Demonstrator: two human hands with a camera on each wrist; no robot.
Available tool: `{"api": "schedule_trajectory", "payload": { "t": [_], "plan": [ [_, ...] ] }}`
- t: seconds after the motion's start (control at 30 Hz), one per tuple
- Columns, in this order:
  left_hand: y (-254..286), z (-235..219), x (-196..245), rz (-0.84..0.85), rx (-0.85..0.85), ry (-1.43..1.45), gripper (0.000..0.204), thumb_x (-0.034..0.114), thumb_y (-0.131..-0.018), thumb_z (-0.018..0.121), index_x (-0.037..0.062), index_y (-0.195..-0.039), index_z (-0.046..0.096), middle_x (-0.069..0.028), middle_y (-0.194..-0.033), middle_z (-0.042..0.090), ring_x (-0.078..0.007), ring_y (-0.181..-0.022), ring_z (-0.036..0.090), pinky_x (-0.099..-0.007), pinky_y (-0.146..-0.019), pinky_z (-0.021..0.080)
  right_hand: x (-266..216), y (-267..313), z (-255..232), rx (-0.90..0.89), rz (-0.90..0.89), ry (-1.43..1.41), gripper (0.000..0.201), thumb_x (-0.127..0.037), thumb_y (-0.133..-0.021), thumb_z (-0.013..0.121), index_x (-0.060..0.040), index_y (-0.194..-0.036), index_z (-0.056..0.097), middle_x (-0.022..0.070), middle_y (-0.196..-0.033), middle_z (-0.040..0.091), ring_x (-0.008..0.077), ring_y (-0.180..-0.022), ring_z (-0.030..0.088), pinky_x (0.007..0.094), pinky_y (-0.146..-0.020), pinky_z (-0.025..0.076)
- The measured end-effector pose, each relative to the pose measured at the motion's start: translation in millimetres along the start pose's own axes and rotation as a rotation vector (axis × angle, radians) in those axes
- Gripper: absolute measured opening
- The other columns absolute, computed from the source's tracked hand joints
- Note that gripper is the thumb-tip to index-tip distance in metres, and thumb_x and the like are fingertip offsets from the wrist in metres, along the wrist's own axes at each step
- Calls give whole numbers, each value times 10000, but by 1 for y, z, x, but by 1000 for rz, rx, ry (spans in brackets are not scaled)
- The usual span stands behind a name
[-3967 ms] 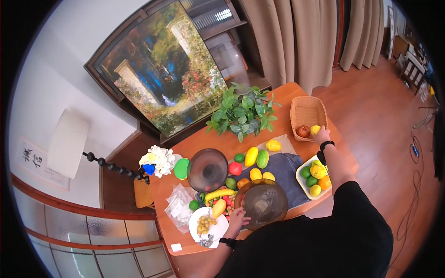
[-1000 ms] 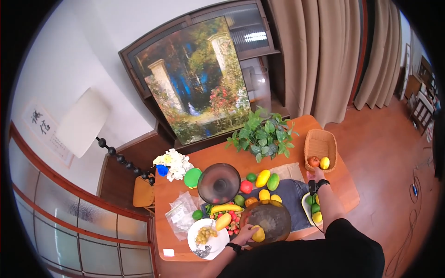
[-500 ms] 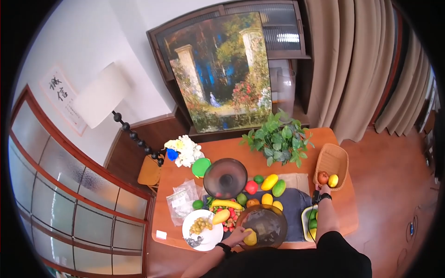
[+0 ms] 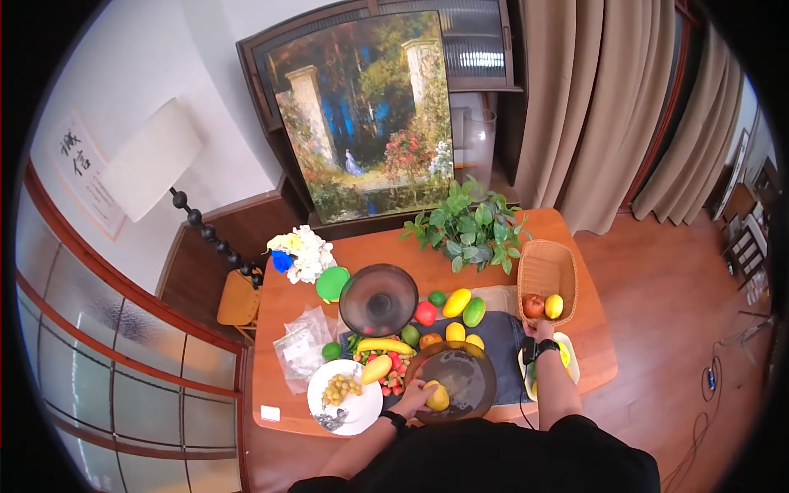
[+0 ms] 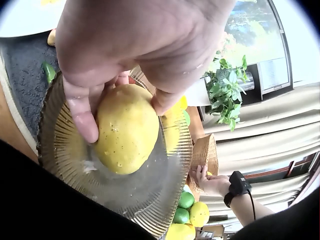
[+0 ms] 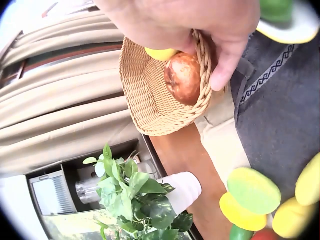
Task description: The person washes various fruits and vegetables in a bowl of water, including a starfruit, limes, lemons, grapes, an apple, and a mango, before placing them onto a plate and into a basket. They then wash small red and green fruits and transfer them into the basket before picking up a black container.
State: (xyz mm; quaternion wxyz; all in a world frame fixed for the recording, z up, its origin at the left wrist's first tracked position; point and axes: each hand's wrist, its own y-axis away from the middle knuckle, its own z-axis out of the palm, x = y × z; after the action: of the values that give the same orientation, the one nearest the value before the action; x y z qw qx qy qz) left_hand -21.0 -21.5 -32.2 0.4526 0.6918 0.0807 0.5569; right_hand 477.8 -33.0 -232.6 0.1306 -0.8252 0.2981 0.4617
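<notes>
My left hand grips a yellow mango with small dark specks, thumb and fingers spread around its upper part. The mango is above the inside of a ribbed amber glass bowl. My right hand holds the near rim of a wicker basket, thumb outside and other fingers over the inner side. In the basket, close to those fingers, lie a reddish-brown pomegranate and a yellow lemon. A white tray of green and yellow fruit sits below my right wrist, partly hidden by it.
Several fruits lie on a dark cloth, including a red one and a green mango. A white plate holds grapes. Behind stand a dark glass dish, a leafy plant and white flowers.
The lemon, held by my right hand earlier, now lies in the basket, and that hand has gone to its rim. The basket has shifted left. My left hand has taken hold of the mango.
</notes>
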Motion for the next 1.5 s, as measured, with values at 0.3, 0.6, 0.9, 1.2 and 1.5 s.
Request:
{"api": "schedule_trajectory", "payload": {
  "t": [0.3, 0.6, 0.9, 1.2, 1.5],
  "plan": [
    [-4, -6, -1, -1, -44, 10, 536, 393, -932, 663, -2, -1249, 488, -138, -1149, 600, -244, -987, 667, -389, -720, 605, -97, 43, -13, 61, 747, -963, 237, 26, -900, 519, -3, -1122, 598, 198, -1028, 647, 341, -887, 668, 454, -696, 604],
    [-10, -9, -3, 81, -83, -79, 437, 375, -966, 561, 71, -1280, 539, -69, -1166, 621, -188, -1015, 643, -351, -677, 565, -100, 53, -4, 115, 774, -869, 303, -94, -930, 501, 22, -1207, 541, 204, -1052, 646, 384, -709, 684, 464, -541, 621],
    [-8, -5, 10, -116, -150, 38, 415, 383, -969, 496, 131, -1298, 530, -65, -1159, 631, -200, -1016, 644, -389, -719, 557, -285, 222, 21, 23, -290, 170, 198, -159, -864, 586, 19, -941, 625, 228, -880, 661, 397, -842, 657, 456, -788, 539],
    [-23, -5, -6, -209, -123, 20, 433, 461, -959, 571, 115, -1214, 518, -114, -1120, 623, -283, -913, 674, -436, -661, 590, -221, 198, 113, -418, -33, 315, 274, -161, -929, 521, 16, -1076, 669, 200, -931, 705, 382, -839, 693, 420, -793, 571],
    [-42, -6, -15, -283, -342, 266, 366, 491, -997, 424, 170, -1119, 551, -67, -826, 627, -180, -580, 603, -257, -447, 439, -296, 240, 87, -623, -463, 26, 310, -278, -984, 533, -1, -1020, 670, 131, -867, 711, 203, -796, 702, 325, -648, 556]
  ]
}}
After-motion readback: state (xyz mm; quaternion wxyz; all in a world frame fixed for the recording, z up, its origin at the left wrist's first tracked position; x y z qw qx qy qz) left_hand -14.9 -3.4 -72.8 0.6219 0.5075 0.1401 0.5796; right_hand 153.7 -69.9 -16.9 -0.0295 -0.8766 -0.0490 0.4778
